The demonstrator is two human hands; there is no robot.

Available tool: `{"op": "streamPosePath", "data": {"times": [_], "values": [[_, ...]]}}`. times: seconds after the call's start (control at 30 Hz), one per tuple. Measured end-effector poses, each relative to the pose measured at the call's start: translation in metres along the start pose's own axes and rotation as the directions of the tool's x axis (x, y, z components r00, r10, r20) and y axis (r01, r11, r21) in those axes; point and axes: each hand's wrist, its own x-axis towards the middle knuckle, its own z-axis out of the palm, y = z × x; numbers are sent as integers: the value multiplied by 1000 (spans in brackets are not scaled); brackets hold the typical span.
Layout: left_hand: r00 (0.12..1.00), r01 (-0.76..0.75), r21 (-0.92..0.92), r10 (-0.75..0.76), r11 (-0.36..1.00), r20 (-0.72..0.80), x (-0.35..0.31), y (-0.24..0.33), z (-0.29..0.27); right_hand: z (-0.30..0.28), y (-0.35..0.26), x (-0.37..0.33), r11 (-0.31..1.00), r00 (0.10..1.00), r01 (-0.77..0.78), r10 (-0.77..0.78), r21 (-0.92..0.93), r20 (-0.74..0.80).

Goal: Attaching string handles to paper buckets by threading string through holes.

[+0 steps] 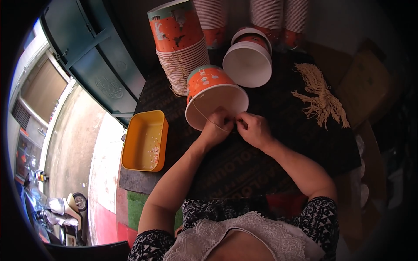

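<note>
An orange and mint paper bucket [210,78] lies tipped on the table with its white open mouth toward me. From the left side of its rim a thin cord [201,112] hangs and runs down across my left hand. My left hand [217,127] reaches into the mouth at the lower right, fingers closed at the rim and partly hidden. Right beside it, my right hand [254,129] pinches at the edge of the rim, where the cord appears to end between both hands. The fingertips' exact hold is too small to make out.
Stacked paper buckets [182,56] with cords stand behind, and two more buckets [248,63] lie nested beside them. A bundle of beige cords [320,95] lies right on the dark table [300,148]. A yellow tub [143,126] with small beads sits left, near a green door [98,56].
</note>
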Motion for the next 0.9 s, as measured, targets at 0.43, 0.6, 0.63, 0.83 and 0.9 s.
{"op": "streamPosePath", "data": {"times": [0.43,0.6,0.63,0.83,0.9], "values": [[999,22,20,-22,1000,26,0,-2,0,4,10,2,996,999,-33,35,86,-28],[998,-59,35,59,998,10,0,-3,4,-2,12,5,964,975,-203,184,172,122],[996,-85,51,85,995,12,0,-4,5,-3,11,6,963,975,-206,186,173,121],[997,-49,61,45,997,55,1,-2,1,-10,6,9,938,942,-304,268,169,203],[996,-60,69,55,996,75,2,-1,0,-12,3,10,915,920,-361,318,178,230]]}}
